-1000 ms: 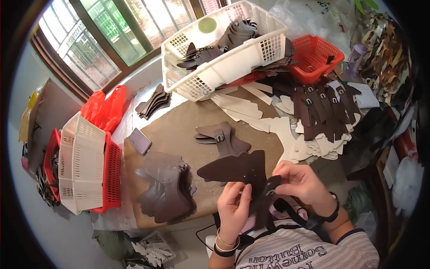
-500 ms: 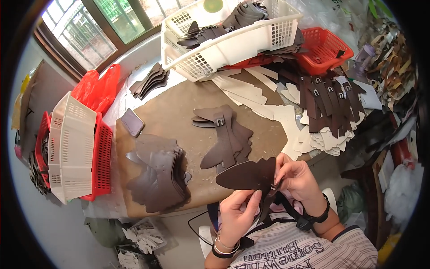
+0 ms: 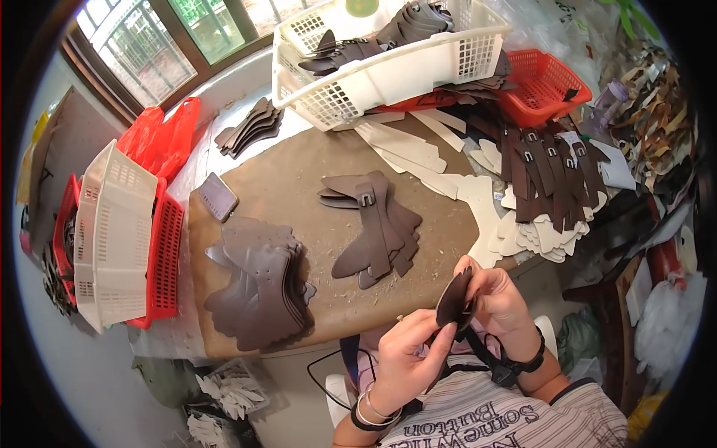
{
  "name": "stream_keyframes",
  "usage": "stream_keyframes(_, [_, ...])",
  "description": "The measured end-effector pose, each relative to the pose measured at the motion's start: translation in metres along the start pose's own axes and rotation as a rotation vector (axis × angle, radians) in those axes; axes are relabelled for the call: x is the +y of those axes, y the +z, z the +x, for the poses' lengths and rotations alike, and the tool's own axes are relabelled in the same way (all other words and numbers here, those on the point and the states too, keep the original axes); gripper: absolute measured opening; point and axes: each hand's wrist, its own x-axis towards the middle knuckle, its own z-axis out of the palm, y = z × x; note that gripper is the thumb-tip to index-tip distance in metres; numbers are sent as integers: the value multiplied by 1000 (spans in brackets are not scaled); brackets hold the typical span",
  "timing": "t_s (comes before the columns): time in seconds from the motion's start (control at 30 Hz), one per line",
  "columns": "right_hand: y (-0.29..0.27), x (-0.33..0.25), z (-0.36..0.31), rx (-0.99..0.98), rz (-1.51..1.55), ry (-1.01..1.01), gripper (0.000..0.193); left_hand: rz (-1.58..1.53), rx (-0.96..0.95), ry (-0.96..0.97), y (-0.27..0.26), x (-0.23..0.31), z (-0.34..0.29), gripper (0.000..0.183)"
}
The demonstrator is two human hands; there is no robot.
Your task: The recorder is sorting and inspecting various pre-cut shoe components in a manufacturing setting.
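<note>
Near my chest, both hands grip a dark brown leather piece (image 3: 452, 300), turned nearly edge-on. My left hand (image 3: 409, 349) pinches its lower edge between thumb and fingers. My right hand (image 3: 499, 300) is closed on its other side; a dark strap-like part hangs below. On the table just beyond lie assembled brown pieces with a buckled strap (image 3: 371, 224), overlapping in a small pile. To their left sits a thick stack of cut brown leather pieces (image 3: 261, 287). Exactly what the fingertips press is hidden.
A white basket (image 3: 388, 82) of brown pieces stands at the back, beside a red basket (image 3: 549, 86). Buckled straps (image 3: 549, 175) lie on cream cut pieces (image 3: 549, 240) at right. A phone (image 3: 217, 196) and stacked baskets (image 3: 116, 239) are at left.
The leather piece, seen broadside before, has been turned and now shows narrow between my hands. My left hand has shifted its hold along it.
</note>
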Motion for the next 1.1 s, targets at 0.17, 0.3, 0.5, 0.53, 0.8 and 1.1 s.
stream_keyframes(0.17, [-7, 0, -2, -11, -14, 28, 16, -7, -42, 79, -1, 3, 7, 8])
stream_keyframes(0.3, [-5, -4, 1, -49, -220, -69, 17, 11, -39, 51, -3, 0, 7, 7])
stream_keyframes(0.5, [9, -2, -3, 44, -246, -69, 21, 86, -7, 166, -3, 4, 9, 11])
stream_keyframes(0.53, [11, -1, -5, 66, -232, -87, 24, 124, 5, 175, -3, 2, 7, 14])
stream_keyframes(0.8, [29, 4, -8, 54, -217, -153, 29, 201, 82, 234, -5, -6, -4, 20])
stream_keyframes(1.1, [30, -6, -13, 41, -420, -75, 57, 315, 12, 380, -18, -1, 0, 27])
